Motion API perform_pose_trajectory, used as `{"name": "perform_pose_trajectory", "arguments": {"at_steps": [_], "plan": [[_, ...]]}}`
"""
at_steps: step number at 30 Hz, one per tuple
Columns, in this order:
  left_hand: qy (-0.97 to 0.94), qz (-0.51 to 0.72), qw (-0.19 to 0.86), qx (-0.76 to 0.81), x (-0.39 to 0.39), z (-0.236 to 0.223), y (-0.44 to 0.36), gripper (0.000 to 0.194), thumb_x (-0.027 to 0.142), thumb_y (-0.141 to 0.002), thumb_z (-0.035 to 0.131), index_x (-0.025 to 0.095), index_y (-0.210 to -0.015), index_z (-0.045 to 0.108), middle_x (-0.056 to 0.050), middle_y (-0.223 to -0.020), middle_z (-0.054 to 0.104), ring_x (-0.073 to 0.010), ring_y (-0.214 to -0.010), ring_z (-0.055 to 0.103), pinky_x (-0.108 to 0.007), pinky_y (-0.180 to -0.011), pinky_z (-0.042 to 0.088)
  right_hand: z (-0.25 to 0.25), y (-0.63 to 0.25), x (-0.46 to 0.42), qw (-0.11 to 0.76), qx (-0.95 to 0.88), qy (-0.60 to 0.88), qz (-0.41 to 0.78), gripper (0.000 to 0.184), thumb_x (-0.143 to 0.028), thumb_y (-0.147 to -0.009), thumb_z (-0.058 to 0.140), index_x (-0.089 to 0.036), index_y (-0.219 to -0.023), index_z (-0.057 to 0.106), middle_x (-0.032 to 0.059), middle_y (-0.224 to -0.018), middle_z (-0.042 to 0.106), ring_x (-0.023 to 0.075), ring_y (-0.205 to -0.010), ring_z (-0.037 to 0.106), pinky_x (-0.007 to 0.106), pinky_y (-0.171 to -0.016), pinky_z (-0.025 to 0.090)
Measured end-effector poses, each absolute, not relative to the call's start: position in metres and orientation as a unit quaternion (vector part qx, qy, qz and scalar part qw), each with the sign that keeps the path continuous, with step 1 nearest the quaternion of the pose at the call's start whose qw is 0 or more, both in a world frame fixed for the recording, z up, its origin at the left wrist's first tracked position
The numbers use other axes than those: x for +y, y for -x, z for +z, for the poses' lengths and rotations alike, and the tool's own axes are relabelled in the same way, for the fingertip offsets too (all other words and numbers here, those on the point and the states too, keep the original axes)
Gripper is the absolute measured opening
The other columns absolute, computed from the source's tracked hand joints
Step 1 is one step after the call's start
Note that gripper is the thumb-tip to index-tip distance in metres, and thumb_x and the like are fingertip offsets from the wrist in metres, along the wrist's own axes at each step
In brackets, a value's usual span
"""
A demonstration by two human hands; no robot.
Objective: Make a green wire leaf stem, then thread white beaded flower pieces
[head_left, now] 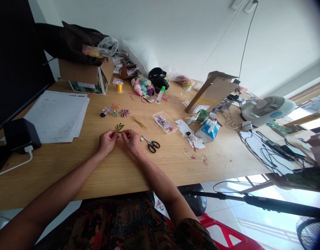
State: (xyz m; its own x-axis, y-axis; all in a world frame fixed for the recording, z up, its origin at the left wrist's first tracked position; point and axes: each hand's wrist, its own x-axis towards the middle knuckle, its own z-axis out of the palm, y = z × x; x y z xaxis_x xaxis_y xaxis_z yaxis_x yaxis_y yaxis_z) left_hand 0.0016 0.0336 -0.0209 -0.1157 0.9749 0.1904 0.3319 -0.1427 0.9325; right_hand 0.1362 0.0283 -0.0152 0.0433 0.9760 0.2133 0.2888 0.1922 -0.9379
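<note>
Close together over the front of the table, my left hand (107, 141) and my right hand (132, 140) both pinch the base of a small green leaf-shaped sprig (119, 127). Its looped leaves stick up between the fingertips; the stem end is hidden by the fingers. Black-handled scissors (152, 143) lie just right of my right hand. Beyond the hands rest several small looped flowers, among them a purple one (124, 113) and an orange one (115, 106). A bundle of thin gold wires (139, 122) lies to their right.
Paper sheets (61, 114) and a black box-shaped device (22, 135) are at left. Behind stand a yellow thread spool (119, 86), yarn balls (143, 86) and a green-capped glue bottle (160, 95). A bead box (165, 122), tissue pack (208, 130), tall carton (212, 92) and fan (269, 107) stand rightward.
</note>
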Motion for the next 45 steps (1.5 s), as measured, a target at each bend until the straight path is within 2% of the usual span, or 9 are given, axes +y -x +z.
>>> {"name": "perform_pose_trajectory", "arguments": {"at_steps": [6, 12, 15, 23, 29, 33, 37, 40, 45], "plan": [[-0.582, 0.485, 0.323, 0.568, 0.034, -0.021, -0.001, 0.021, 0.033, -0.075, 0.062, 0.016, -0.063, 0.063, -0.002, -0.059, 0.065, -0.0146, -0.054, 0.057, -0.025, -0.055, 0.041, -0.008, -0.135, 0.028, 0.487, -0.561, 0.518, 0.425, 0.013, -0.028, -0.081, 0.059, -0.019, -0.075, 0.066, 0.0018, -0.077, 0.068, 0.0146, -0.070, 0.060, 0.026, -0.067, 0.046], [-0.581, 0.488, 0.329, 0.562, 0.031, -0.016, -0.004, 0.014, 0.026, -0.073, 0.062, 0.016, -0.062, 0.063, -0.001, -0.058, 0.065, -0.0136, -0.053, 0.055, -0.024, -0.054, 0.039, -0.005, -0.136, 0.029, 0.462, -0.486, 0.457, 0.585, 0.028, -0.041, -0.078, 0.062, -0.018, -0.064, 0.056, -0.0044, -0.057, 0.052, 0.0081, -0.054, 0.044, 0.022, -0.056, 0.036], [-0.578, 0.493, 0.340, 0.555, 0.031, -0.015, -0.005, 0.015, 0.024, -0.073, 0.061, 0.017, -0.060, 0.061, 0.000, -0.057, 0.064, -0.0127, -0.052, 0.053, -0.023, -0.053, 0.039, -0.006, -0.136, 0.030, 0.453, -0.445, 0.430, 0.642, 0.036, -0.050, -0.073, 0.066, -0.018, -0.064, 0.053, -0.0044, -0.057, 0.051, 0.0076, -0.054, 0.044, 0.022, -0.055, 0.037], [-0.556, 0.503, 0.381, 0.540, 0.032, -0.015, -0.005, 0.020, 0.032, -0.074, 0.064, 0.016, -0.062, 0.062, 0.000, -0.056, 0.062, -0.0120, -0.053, 0.053, -0.022, -0.052, 0.040, -0.010, -0.136, 0.031, 0.504, -0.487, 0.455, 0.550, 0.034, -0.051, -0.073, 0.066, -0.017, -0.072, 0.060, -0.0045, -0.058, 0.054, 0.0073, -0.054, 0.045, 0.021, -0.054, 0.037], [-0.569, 0.504, 0.383, 0.525, 0.032, -0.017, -0.005, 0.025, 0.037, -0.074, 0.064, 0.017, -0.060, 0.061, 0.000, -0.056, 0.061, -0.0120, -0.052, 0.051, -0.023, -0.052, 0.040, -0.010, -0.137, 0.031, 0.473, -0.448, 0.419, 0.632, 0.042, -0.058, -0.070, 0.065, -0.017, -0.066, 0.056, -0.0040, -0.057, 0.054, 0.0070, -0.052, 0.045, 0.021, -0.052, 0.038], [-0.565, 0.504, 0.409, 0.510, 0.033, -0.023, -0.004, 0.029, 0.045, -0.073, 0.065, 0.017, -0.065, 0.062, -0.001, -0.059, 0.061, -0.0121, -0.053, 0.051, -0.023, -0.052, 0.040, -0.007, -0.141, 0.033, 0.493, -0.446, 0.450, 0.596, 0.045, -0.061, -0.067, 0.066, -0.017, -0.068, 0.056, -0.0056, -0.055, 0.051, 0.0058, -0.050, 0.042, 0.019, -0.049, 0.035], [-0.585, 0.493, 0.424, 0.486, 0.031, -0.022, -0.005, 0.030, 0.045, -0.075, 0.065, 0.016, -0.066, 0.062, 0.000, -0.057, 0.059, -0.0115, -0.052, 0.051, -0.023, -0.052, 0.039, -0.005, -0.144, 0.035, 0.534, -0.439, 0.465, 0.553, 0.041, -0.057, -0.068, 0.067, -0.017, -0.075, 0.059, -0.0053, -0.061, 0.054, 0.0060, -0.052, 0.045, 0.020, -0.052, 0.039], [-0.601, 0.486, 0.418, 0.477, 0.030, -0.021, -0.006, 0.031, 0.044, -0.076, 0.064, 0.016, -0.064, 0.061, 0.001, -0.056, 0.058, -0.0110, -0.051, 0.049, -0.023, -0.052, 0.038, -0.005, -0.145, 0.036, 0.538, -0.434, 0.474, 0.545, 0.035, -0.051, -0.069, 0.066, -0.017, -0.068, 0.058, -0.0059, -0.057, 0.052, 0.0061, -0.051, 0.045, 0.020, -0.052, 0.038], [-0.597, 0.486, 0.412, 0.486, 0.030, -0.020, -0.006, 0.031, 0.044, -0.076, 0.064, 0.017, -0.063, 0.061, 0.001, -0.054, 0.057, -0.0108, -0.049, 0.049, -0.023, -0.051, 0.037, -0.003, -0.142, 0.035, 0.526, -0.366, 0.456, 0.617, 0.032, -0.045, -0.069, 0.070, -0.018, -0.062, 0.054, -0.0060, -0.054, 0.051, 0.0058, -0.049, 0.044, 0.019, -0.051, 0.039]]}}
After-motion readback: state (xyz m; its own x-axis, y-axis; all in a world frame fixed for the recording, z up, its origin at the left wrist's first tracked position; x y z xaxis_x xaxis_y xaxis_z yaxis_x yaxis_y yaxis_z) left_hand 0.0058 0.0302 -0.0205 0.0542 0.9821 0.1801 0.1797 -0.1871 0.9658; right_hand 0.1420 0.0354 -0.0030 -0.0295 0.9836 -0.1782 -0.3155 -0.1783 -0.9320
